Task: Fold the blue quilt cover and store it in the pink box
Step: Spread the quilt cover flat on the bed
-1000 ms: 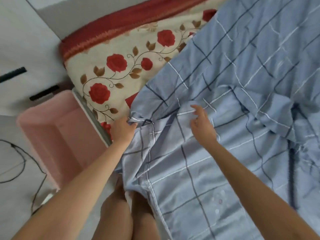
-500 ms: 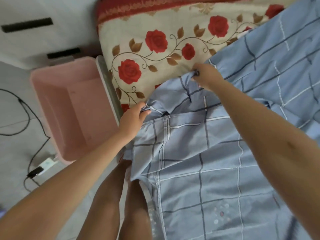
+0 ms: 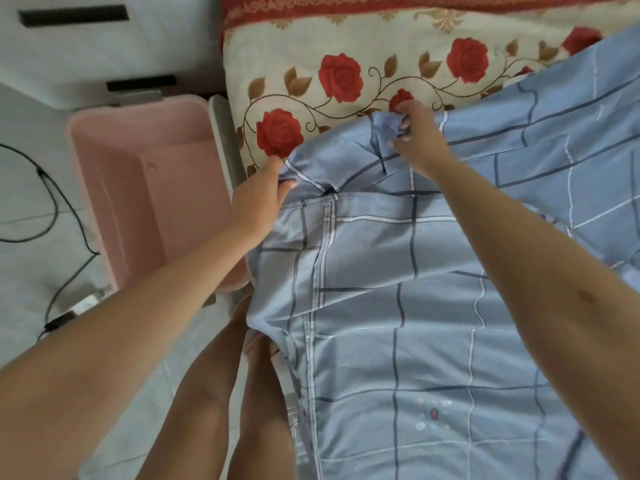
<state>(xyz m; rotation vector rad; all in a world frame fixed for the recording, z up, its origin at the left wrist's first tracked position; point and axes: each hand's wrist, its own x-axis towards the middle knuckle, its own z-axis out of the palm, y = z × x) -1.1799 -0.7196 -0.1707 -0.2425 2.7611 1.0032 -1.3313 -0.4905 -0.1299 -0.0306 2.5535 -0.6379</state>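
Left arm: stretched from 7 o'clock toward centre, forearm bare.
Left hand [image 3: 261, 199]: fingers pinched shut on cloth, thumb up.
Right arm: reaching from 4 o'clock toward 12.
Right hand [image 3: 417, 138]: fingers curled closed, gripping cloth.
Legs: bare, at 6 o'clock.

One head-worn camera, looking steeply down, close over the bed edge [image 3: 346, 26], pink box [image 3: 114, 188] at left, floor [image 3: 20, 278] below

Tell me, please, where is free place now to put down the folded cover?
The pink box stands open beside the bed and appears empty. Floral bedspread lies bare beyond the blue quilt cover. Crowded: the cover's far edge, gripped by left hand and right hand, and the floor with cables.
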